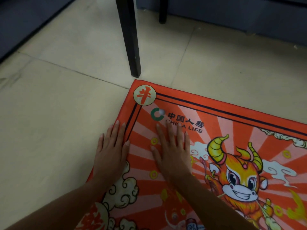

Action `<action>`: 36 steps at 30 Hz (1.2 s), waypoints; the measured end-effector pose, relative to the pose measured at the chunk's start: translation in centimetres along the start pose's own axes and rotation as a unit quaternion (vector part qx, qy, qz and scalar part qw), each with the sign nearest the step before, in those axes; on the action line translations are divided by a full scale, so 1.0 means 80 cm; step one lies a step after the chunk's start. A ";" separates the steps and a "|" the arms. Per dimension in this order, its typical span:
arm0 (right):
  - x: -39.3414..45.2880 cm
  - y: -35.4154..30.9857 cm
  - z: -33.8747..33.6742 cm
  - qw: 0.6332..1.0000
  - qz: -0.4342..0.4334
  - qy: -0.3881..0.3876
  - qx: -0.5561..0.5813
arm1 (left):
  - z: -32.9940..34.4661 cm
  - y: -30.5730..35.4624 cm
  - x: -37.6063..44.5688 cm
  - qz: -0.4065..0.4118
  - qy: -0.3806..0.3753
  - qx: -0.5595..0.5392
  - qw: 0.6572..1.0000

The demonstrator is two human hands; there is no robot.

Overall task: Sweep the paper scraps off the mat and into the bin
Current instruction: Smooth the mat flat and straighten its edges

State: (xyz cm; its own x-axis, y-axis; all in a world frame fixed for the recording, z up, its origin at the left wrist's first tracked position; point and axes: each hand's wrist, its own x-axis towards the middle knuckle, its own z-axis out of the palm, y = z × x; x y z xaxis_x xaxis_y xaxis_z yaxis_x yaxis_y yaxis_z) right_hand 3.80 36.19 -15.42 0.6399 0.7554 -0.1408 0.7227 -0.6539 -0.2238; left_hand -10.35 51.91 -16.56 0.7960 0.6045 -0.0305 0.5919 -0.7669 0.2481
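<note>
A floor (58, 100) of pale beige tiles is spreading across the room, its dark grout lines running slantwise. Two black furniture legs are standing on it: the nearer leg (131, 39) is coming down thick and square in the middle, and the farther leg (163, 10) is showing behind it to the right. A dark grey wall base (240, 19) is running along the back, and another dark grey surface (25, 22) is filling the upper left corner.
</note>
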 end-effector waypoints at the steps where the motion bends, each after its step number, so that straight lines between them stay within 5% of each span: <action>1: 0.000 0.000 0.001 1.000 0.002 0.001 0.001 | 0.000 0.000 0.000 -0.001 0.000 -0.002 1.000; 21: 0.032 0.009 0.002 0.998 0.001 0.055 0.030 | 0.009 0.053 0.109 0.085 -0.025 -0.040 0.995; 36: 0.149 0.030 -0.020 0.996 -0.063 0.052 0.023 | 0.019 0.061 0.254 0.190 0.001 0.065 0.980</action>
State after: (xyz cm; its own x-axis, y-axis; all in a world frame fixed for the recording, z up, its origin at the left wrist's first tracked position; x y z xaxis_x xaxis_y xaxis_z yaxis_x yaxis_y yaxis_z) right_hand 13.61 43.57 -16.07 0.5709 0.8210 -0.0087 0.7874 -0.5504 -0.2777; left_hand 8.95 60.12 -17.41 0.9621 0.2696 0.0417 0.2633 -0.9576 0.1165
